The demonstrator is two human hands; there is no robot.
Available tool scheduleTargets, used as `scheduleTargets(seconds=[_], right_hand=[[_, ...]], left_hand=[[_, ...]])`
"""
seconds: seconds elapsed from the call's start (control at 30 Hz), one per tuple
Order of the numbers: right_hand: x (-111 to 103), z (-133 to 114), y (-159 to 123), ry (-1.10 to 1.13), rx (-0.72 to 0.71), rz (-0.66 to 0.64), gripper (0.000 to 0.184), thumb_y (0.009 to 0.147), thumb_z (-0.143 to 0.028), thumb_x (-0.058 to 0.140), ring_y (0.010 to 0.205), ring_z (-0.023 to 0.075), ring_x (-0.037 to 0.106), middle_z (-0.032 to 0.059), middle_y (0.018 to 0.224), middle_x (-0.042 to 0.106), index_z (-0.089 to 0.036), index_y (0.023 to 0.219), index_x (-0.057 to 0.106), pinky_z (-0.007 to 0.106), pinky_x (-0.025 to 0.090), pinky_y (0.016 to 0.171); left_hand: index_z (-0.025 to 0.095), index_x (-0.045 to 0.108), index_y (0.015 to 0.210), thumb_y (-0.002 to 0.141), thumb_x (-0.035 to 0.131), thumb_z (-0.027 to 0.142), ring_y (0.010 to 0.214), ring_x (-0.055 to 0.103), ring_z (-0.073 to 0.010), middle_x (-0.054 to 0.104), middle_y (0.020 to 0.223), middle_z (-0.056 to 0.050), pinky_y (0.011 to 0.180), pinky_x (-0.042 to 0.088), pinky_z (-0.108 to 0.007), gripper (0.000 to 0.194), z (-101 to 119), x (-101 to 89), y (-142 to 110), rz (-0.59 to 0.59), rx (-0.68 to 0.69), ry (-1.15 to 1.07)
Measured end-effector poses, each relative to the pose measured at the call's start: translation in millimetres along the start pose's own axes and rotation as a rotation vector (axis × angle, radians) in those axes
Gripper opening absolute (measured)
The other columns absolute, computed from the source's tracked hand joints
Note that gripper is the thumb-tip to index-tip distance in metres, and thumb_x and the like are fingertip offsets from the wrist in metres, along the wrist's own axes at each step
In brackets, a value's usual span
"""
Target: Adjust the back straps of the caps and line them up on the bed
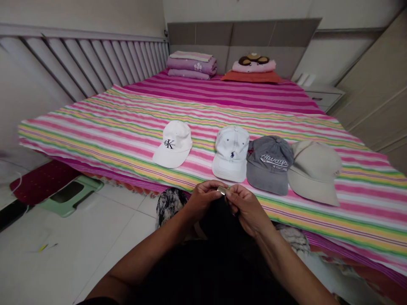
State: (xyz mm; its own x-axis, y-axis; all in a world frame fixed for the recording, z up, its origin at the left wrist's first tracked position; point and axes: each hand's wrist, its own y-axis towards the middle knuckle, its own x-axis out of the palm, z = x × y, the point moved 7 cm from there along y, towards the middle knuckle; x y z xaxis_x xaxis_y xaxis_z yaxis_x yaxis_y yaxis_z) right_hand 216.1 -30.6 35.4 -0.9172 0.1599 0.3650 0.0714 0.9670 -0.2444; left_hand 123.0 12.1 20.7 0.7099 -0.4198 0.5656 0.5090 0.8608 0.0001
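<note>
My left hand [206, 195] and my right hand [244, 205] meet in front of my body at the bed's near edge. Between their thumbs and fingers they pinch a small shiny metal buckle [221, 190]. Dark cloth [216, 216] hangs just below it and blends into my black clothing, so I cannot tell its shape. Beyond my hands several caps lie on the bed: a white cap with black letters [174, 145] at the left, a pale cap with a small rider mark [232, 152], a grey cap with white lettering [270, 164], and a beige cap [314, 169] at the right.
A striped sheet [104, 123] covers the bed. Folded purple bedding [190, 67] and a pink pillow [252, 66] on orange cloth lie by the headboard [216, 38]. White railing [95, 59] runs along the left. A green stool [73, 197] stands on the tiled floor.
</note>
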Motion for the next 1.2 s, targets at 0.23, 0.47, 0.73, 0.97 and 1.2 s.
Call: scheduleTargets(seconds=[0.23,0.47,0.73,0.97,1.2], right_hand=[[1.0,-3.0,-1.4,0.079,0.010,-0.008,0.021,0.057,-0.020,0.068,0.038,0.0052,0.037,-0.0075,0.047,0.046,-0.018,0.068,0.051,0.017,0.025,0.038],[-3.2,-2.4,0.4,0.009,-0.014,-0.007,0.028,0.055,-0.022,0.073,0.041,0.0060,0.044,-0.0069,0.048,0.050,-0.018,0.067,0.049,0.015,0.032,0.038],[-2.8,-10.8,-3.2,-0.088,-0.101,0.015,0.024,0.059,-0.021,0.069,0.049,0.0070,0.044,-0.0052,0.060,0.050,-0.018,0.076,0.053,0.018,0.036,0.045],[1.4,-21.0,-4.7,-0.563,-0.290,0.028,0.026,0.062,-0.025,0.069,0.068,0.0163,0.054,0.0023,0.074,0.061,-0.019,0.084,0.058,0.027,0.041,0.061],[-1.3,-24.4,-7.5,-0.759,-0.446,0.054,0.011,0.071,-0.028,0.063,0.071,0.0194,0.057,0.0041,0.076,0.063,-0.021,0.079,0.061,0.030,0.042,0.063]], left_hand=[[0.015,0.067,0.076,0.054,0.075,0.024,0.064,0.055,-0.0110,0.062,0.069,0.000,0.066,0.040,-0.023,0.025,-1.3,-0.5,0.0,0.017,-0.034,-0.010],[0.013,0.064,0.076,0.055,0.075,0.022,0.058,0.053,-0.0081,0.061,0.065,0.001,0.061,0.038,-0.021,0.025,-2.7,0.0,-0.7,-0.050,-0.094,0.027],[0.013,0.061,0.073,0.050,0.078,0.018,0.057,0.054,-0.0078,0.062,0.063,0.001,0.061,0.039,-0.021,0.029,-2.6,-2.9,1.3,0.021,-0.095,-0.004],[0.013,0.061,0.073,0.052,0.077,0.017,0.061,0.058,-0.0100,0.065,0.066,-0.001,0.064,0.040,-0.022,0.027,-4.3,-1.1,0.4,0.014,-0.120,-0.062],[0.011,0.063,0.072,0.061,0.072,0.024,0.062,0.056,-0.0096,0.063,0.065,-0.001,0.064,0.040,-0.022,0.019,-5.8,3.1,-1.0,-0.014,-0.151,-0.165]])
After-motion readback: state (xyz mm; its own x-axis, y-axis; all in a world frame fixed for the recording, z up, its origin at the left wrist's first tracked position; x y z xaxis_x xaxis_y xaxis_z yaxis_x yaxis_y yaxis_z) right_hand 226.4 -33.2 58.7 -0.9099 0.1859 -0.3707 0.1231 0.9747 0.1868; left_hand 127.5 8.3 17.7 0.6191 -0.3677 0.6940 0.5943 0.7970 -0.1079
